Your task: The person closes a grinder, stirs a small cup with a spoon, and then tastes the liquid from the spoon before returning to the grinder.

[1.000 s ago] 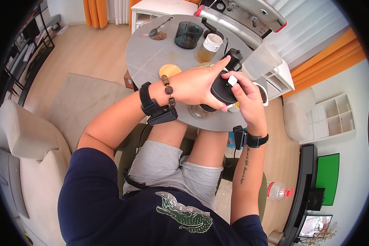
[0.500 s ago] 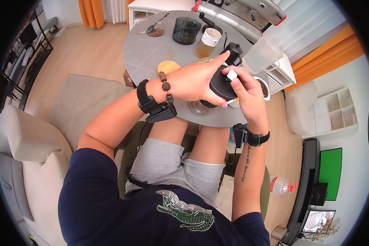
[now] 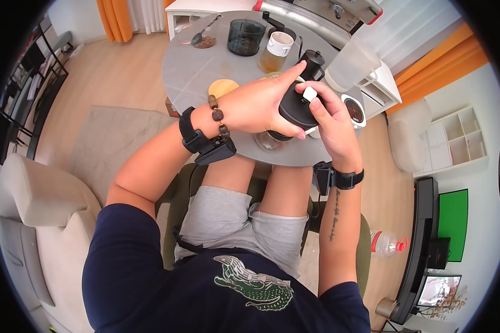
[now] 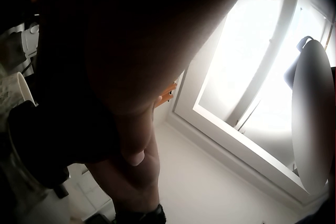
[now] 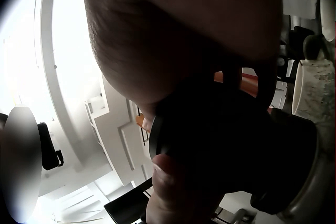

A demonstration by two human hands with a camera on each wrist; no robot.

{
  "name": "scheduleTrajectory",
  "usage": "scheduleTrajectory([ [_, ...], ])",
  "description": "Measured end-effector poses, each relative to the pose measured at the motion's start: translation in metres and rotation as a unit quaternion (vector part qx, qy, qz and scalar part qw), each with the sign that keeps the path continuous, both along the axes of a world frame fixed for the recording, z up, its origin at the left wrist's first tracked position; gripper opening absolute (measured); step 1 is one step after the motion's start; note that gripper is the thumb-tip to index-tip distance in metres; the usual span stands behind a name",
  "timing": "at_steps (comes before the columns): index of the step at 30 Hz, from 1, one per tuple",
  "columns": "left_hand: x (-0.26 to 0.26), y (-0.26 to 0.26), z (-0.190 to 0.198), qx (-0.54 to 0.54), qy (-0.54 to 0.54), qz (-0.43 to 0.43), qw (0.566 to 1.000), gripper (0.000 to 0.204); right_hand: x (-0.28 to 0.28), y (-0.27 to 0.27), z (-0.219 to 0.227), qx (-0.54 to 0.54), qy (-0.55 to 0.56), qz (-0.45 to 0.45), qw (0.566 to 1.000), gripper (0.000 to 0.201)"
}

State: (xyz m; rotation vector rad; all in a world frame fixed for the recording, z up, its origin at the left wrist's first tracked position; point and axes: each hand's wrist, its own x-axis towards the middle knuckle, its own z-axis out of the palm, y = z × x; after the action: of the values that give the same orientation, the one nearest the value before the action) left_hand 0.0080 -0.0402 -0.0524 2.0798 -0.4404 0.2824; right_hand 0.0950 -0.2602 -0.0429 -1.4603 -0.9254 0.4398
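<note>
A round black-topped coffee grinder point(image 3: 299, 111) with a small white tab on top is between my two hands over the near edge of the table. Its dark body fills the middle of the right wrist view. My left hand point(image 3: 256, 105) holds it from the left, index finger and thumb spread around its side. On the other side my right hand point(image 3: 332, 117) grips it, with the thumb and index finger at the white tab point(image 3: 309, 95). Directly below, a clear glass jar point(image 3: 269, 142) shows, partly covered by the left hand.
On the grey round table point(image 3: 191, 69) stand a dark translucent canister point(image 3: 245, 38), a white-topped cup of amber liquid point(image 3: 276, 50), a black kettle point(image 3: 313, 62), and a clear pitcher point(image 3: 354, 65). A wooden disc point(image 3: 222, 87) lies left of the hands; a round-dial scale point(image 3: 353, 111) lies right.
The head view has shifted, so the table and hands sit slightly further left and higher. Both hands keep the same hold on the grinder.
</note>
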Motion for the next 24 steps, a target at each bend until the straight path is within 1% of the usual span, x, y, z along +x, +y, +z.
scheduleTrajectory([
  [4,0.0016,0.0003,-0.0031,0.000,-0.014,-0.001,1.000,0.138,0.0022,-0.0008,0.0024,-0.007,-0.014,0.016,1.000,0.038],
  [6,0.0005,0.0001,-0.0017,0.003,-0.012,0.003,1.000,0.137,0.0023,-0.0016,0.0045,-0.002,-0.019,0.040,0.999,0.041],
  [10,0.0001,-0.0016,-0.0005,0.009,-0.016,0.010,1.000,0.138,0.0027,0.0000,0.0059,-0.002,-0.030,0.043,0.999,0.041],
  [13,0.0011,-0.0013,0.0006,0.004,-0.017,-0.002,1.000,0.143,0.0033,0.0006,0.0056,-0.007,-0.048,0.038,0.998,0.038],
  [15,0.0002,-0.0021,0.0029,0.014,0.003,0.003,1.000,0.143,0.0056,-0.0004,0.0041,-0.018,-0.019,0.032,0.999,0.033],
  [18,-0.0018,-0.0041,0.0039,0.026,0.005,0.020,0.999,0.139,0.0053,0.0008,0.0043,-0.004,-0.003,0.029,1.000,0.030],
  [22,-0.0014,-0.0057,0.0033,0.027,0.009,0.021,0.999,0.139,0.0064,0.0014,0.0032,0.010,0.010,0.026,1.000,0.028],
  [24,-0.0017,-0.0059,0.0022,0.021,-0.008,0.020,1.000,0.139,0.0076,0.0021,0.0024,0.013,0.017,0.019,1.000,0.028],
])
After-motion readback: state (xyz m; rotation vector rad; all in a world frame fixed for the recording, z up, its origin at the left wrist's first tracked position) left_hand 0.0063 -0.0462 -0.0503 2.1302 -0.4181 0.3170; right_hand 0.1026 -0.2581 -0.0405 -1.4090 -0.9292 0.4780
